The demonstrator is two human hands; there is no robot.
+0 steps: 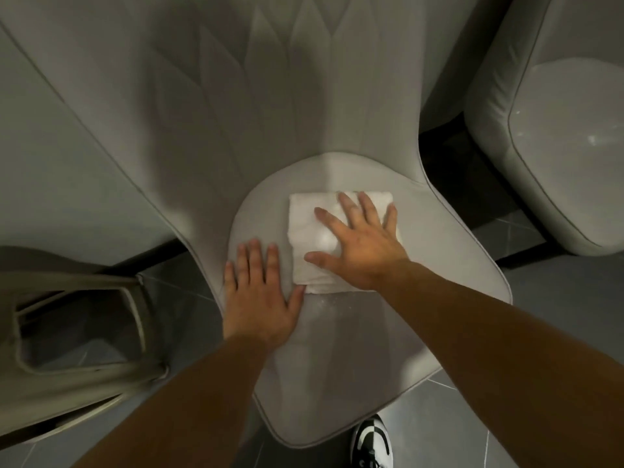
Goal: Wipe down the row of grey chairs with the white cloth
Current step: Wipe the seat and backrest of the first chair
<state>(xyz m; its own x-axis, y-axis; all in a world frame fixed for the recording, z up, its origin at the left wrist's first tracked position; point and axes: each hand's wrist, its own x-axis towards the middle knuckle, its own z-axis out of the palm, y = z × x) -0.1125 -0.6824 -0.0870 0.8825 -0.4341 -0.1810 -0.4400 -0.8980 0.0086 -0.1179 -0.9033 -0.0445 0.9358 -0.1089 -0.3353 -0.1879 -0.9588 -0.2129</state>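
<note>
A folded white cloth (312, 238) lies flat on the seat of the middle grey chair (354, 349), near the base of its quilted backrest. My right hand (363, 243) presses down on the cloth with its fingers spread and straight. Beside the cloth's left edge, my left hand (261, 295) rests flat on the bare seat, its thumb touching the cloth's lower corner. Both forearms reach in from the bottom of the view.
Another grey chair (557, 146) stands close on the right, with a dark gap between the two. A further chair's frame (84, 332) sits at the lower left. The grey tiled floor (557, 332) and my black-and-white shoe (371, 440) show below the seat.
</note>
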